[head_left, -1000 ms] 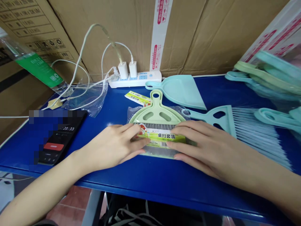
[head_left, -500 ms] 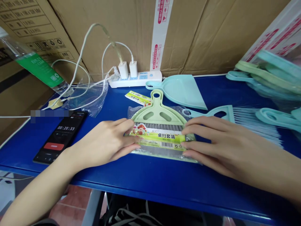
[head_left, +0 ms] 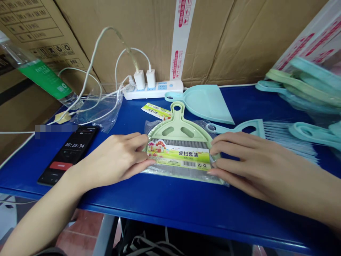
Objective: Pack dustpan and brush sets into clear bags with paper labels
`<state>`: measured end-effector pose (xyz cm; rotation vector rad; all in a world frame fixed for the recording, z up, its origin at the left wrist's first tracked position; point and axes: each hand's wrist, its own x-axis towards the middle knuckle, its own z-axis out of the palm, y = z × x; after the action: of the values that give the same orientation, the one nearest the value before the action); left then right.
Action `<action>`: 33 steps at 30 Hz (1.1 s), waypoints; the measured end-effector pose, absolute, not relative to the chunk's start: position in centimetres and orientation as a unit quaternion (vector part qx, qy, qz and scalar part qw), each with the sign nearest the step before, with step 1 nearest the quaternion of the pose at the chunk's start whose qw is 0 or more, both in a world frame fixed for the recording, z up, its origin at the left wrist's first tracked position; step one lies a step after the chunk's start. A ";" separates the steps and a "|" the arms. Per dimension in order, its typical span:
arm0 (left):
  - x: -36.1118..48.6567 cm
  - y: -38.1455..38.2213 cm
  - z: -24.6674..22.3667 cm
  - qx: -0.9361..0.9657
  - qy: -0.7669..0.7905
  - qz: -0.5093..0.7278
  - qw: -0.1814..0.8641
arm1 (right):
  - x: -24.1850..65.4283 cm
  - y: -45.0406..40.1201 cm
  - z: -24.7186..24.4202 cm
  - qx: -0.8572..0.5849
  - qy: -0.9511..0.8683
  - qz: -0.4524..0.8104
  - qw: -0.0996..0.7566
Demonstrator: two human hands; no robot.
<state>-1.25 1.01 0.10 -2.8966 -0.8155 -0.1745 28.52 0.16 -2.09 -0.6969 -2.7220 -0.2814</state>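
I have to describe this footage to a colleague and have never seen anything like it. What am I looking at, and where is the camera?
There is no machine here: you see a person's own bare left hand and right hand. Every picture comes from one camera worn on the head, looking forward and down.

On the blue table between the hands lies a plastic-wrapped pale green dustpan and brush set with a printed label. Each hand touches one side of it; whether they pinch the plastic is unclear.

Beyond it are a light blue dustpan, a loose label and a white power strip. A light blue brush is partly hidden behind the right arm. A phone showing a timer lies to the left.
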 end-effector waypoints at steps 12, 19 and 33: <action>-1.0 1.1 -0.1 -0.960 -0.261 -0.072 0.068 | 28.3 0.3 -2.2 -0.245 -0.952 -0.097 0.156; -0.8 1.2 -0.2 -0.960 -0.261 -0.069 0.080 | 28.2 0.2 -2.4 -0.249 -0.951 -0.097 0.157; -0.7 1.2 -0.9 -0.959 -0.259 -0.040 0.108 | 26.8 -0.6 -3.0 -0.238 -0.952 -0.085 0.172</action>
<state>-0.70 1.21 -0.88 -2.8212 -0.7613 -0.1187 26.78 -0.56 -2.98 -0.6745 -2.7020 -0.2406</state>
